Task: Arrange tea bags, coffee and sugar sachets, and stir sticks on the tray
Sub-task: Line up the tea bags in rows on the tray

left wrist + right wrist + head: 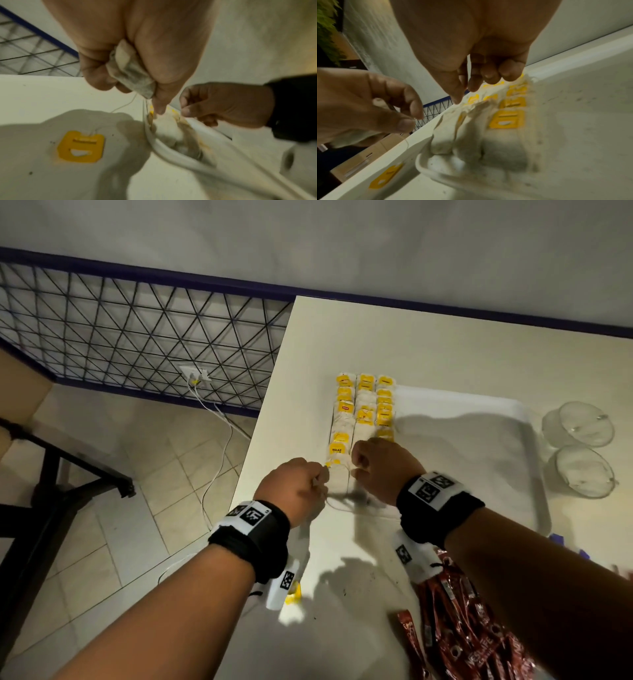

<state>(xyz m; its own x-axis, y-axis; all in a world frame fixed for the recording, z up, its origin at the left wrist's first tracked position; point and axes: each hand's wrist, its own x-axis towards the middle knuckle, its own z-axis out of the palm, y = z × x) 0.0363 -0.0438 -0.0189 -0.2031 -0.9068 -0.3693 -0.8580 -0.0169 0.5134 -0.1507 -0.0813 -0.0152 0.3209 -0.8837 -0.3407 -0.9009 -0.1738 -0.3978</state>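
Left hand [137, 56]: fingers curled round a crumpled tea bag [132, 73], whose string trails down to a yellow tag [80, 146] lying on the white table [342, 549] just outside the tray's near left corner. Right hand [380, 467]: fingers curled, thumb and forefinger close together just above the tea bags; whether they pinch anything cannot be told. White tray [479, 440]: on the table, both hands at its near left corner. Tea bags with yellow tags [364, 409]: three overlapping rows along the tray's left side, running from the far edge toward the hands. Red coffee sachets [469, 631]: loose heap on the table, near side of the tray, under the right forearm. Two clear glass cups [582, 446]: on the table, just right of the tray.
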